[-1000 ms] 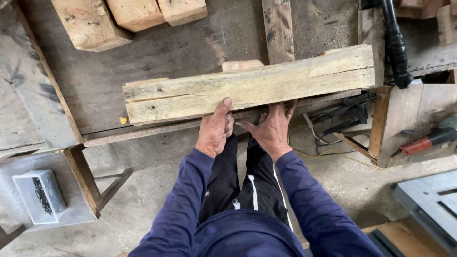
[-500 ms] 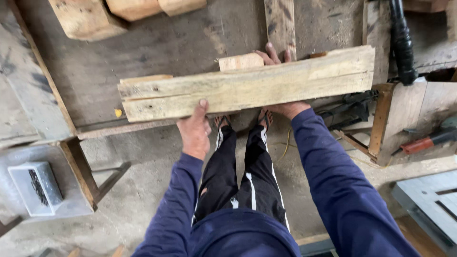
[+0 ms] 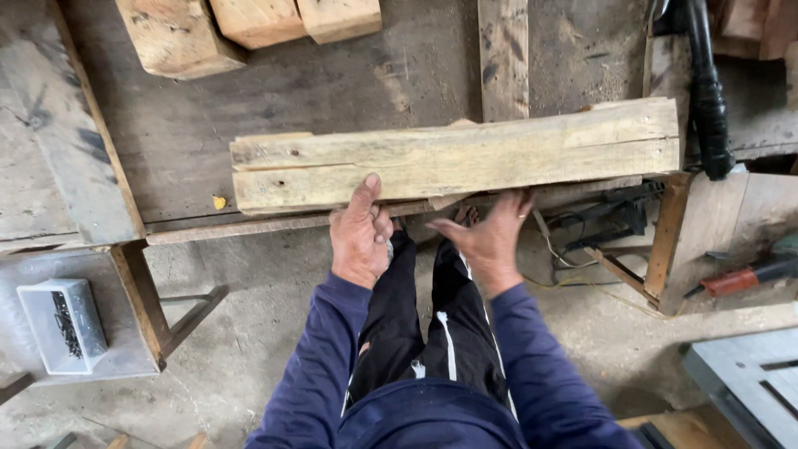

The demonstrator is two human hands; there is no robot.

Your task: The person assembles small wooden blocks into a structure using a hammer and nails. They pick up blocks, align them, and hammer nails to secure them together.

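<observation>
A rough timber beam (image 3: 455, 155) was laid lengthwise along the front edge of the workbench (image 3: 332, 83), overhanging it slightly. The left hand (image 3: 360, 235) was pressed against the beam's near face, thumb up on the wood, bracing rather than gripping. Half a second earlier the right hand (image 3: 489, 241) had been hooked over the far edge; it had since been withdrawn and hung open and empty, blurred, just below the beam. The beam had thus been drawn nearer and released on that side.
</observation>
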